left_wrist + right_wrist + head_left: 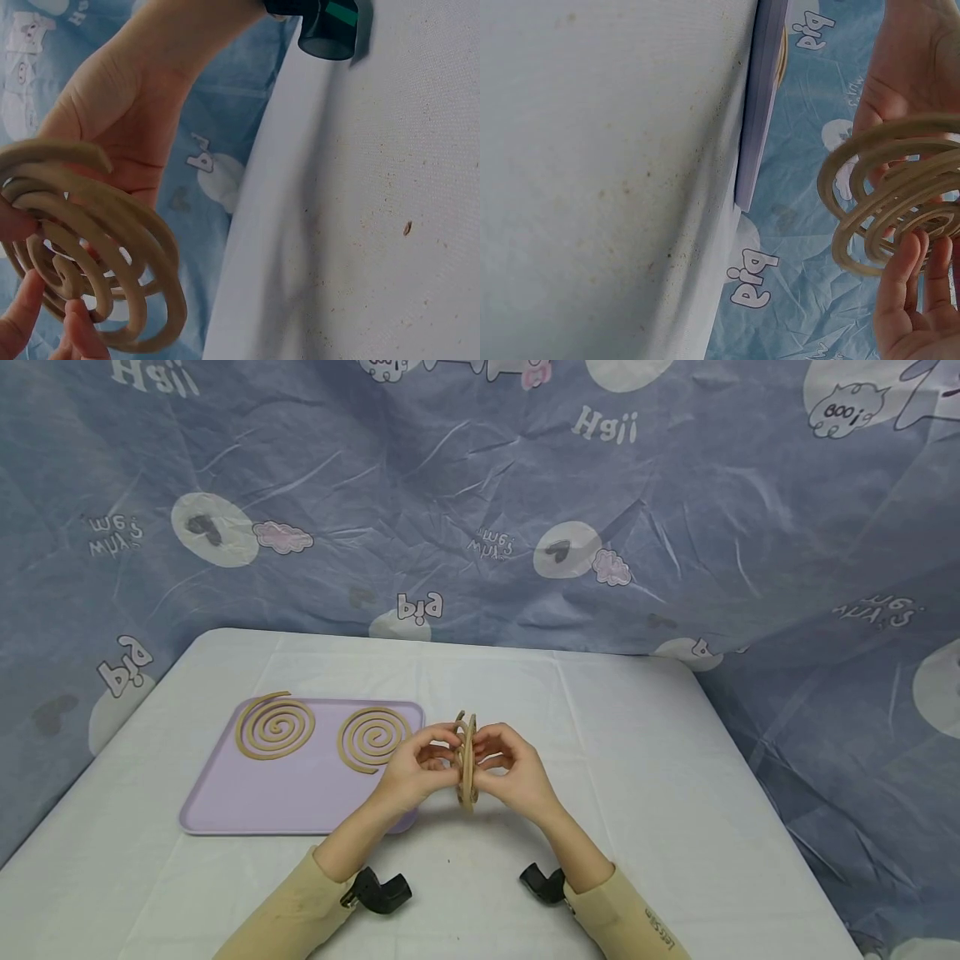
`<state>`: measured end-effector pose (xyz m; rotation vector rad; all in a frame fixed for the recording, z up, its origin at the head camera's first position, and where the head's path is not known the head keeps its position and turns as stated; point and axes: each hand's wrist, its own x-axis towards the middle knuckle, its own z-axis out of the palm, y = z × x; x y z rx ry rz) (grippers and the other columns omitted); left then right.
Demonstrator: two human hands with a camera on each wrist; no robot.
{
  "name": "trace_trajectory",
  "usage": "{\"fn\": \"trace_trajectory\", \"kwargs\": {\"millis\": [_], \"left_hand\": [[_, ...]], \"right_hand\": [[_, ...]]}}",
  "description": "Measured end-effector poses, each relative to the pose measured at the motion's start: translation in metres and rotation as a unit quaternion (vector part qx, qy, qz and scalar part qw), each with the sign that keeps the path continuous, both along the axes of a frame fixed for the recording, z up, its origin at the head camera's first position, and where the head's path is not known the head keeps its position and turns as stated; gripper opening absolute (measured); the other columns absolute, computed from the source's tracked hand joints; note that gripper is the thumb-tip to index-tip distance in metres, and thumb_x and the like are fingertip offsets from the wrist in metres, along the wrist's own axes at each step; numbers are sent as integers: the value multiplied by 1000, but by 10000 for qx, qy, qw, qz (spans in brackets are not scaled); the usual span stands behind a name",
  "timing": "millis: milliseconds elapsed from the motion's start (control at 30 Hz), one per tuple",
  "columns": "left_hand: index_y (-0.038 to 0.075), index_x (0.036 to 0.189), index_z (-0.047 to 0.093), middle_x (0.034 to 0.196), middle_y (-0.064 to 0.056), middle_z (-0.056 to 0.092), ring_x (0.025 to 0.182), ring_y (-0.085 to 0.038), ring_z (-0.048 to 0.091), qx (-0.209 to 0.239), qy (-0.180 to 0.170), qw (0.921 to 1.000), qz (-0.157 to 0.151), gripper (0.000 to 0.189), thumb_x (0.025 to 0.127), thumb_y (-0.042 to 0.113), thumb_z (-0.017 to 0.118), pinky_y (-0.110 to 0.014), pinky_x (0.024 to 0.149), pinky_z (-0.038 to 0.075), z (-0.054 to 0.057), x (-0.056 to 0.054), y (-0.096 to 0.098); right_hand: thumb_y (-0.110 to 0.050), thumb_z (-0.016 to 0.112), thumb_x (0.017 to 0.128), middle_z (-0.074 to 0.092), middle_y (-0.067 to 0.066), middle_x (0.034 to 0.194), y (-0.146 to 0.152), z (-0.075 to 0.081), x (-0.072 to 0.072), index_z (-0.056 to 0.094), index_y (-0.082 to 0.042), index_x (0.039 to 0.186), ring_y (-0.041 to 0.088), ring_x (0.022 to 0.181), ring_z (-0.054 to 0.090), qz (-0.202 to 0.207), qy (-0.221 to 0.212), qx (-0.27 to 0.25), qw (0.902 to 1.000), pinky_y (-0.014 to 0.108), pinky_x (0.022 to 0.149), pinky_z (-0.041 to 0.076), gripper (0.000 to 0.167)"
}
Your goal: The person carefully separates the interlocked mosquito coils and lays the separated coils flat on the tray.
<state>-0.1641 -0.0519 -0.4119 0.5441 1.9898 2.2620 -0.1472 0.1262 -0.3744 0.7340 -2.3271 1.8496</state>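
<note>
Above the table, both hands hold a tan mosquito coil pair (468, 768), upright and nearly edge-on in the head view. My left hand (417, 767) pinches its left side between thumb and fingers. On the opposite side, my right hand (519, 774) grips it with thumb and fingertips. Both wrist views show overlapping spiral rings, spread slightly apart in places. Two single coils, a left coil (278, 727) and a right coil (375, 739), lie flat on the lilac tray (277, 802). The left coil's outer end reaches over the tray's back rim.
A white-covered table (660, 793) extends to the right of the hands. Brown crumbs (407, 228) dot the cloth below them. Black wrist-worn devices (384, 892) jut inward from both sleeves. A blue printed curtain (450, 485) hangs behind the table.
</note>
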Motion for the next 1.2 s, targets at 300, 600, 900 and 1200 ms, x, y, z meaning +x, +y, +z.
{"fn": "trace_trajectory", "kwargs": {"millis": [300, 600, 900, 1200], "left_hand": [[-6, 105, 57, 136, -15, 44, 94, -27, 56, -492, -187, 9974, 497, 37, 71, -5, 71, -20, 72, 47, 1, -1, -1], [-3, 110, 54, 108, -20, 55, 83, -24, 61, -456, -498, 9962, 555, 44, 71, -3, 75, -26, 69, 53, 5, -2, -3], [5, 107, 60, 121, -10, 55, 123, -27, 42, -1010, 68, 9869, 1253, 40, 73, 10, 80, -52, 103, 30, 5, -3, -5], [0, 106, 56, 117, -14, 52, 121, -29, 46, -511, -90, 9932, 1044, 35, 78, 6, 76, -50, 99, 38, 1, -4, -3]], "right_hand": [[11, 65, 74, 59, 18, 90, -4, 3, 3, 59, 3, 101, 39, 83, 59, -608, 232, 447, 9969, 51, 73, 51, 29], [13, 62, 72, 59, 24, 91, -4, 11, 6, 60, 3, 100, 40, 83, 59, -970, 73, 648, 9931, 52, 75, 50, 30], [14, 61, 71, 59, 21, 91, -1, 5, 3, 59, 5, 103, 37, 83, 60, -836, 445, 619, 9936, 51, 75, 51, 33], [16, 61, 71, 61, 16, 89, 0, -1, -1, 57, 6, 105, 35, 83, 60, -425, 736, 358, 9957, 51, 77, 51, 35]]}}
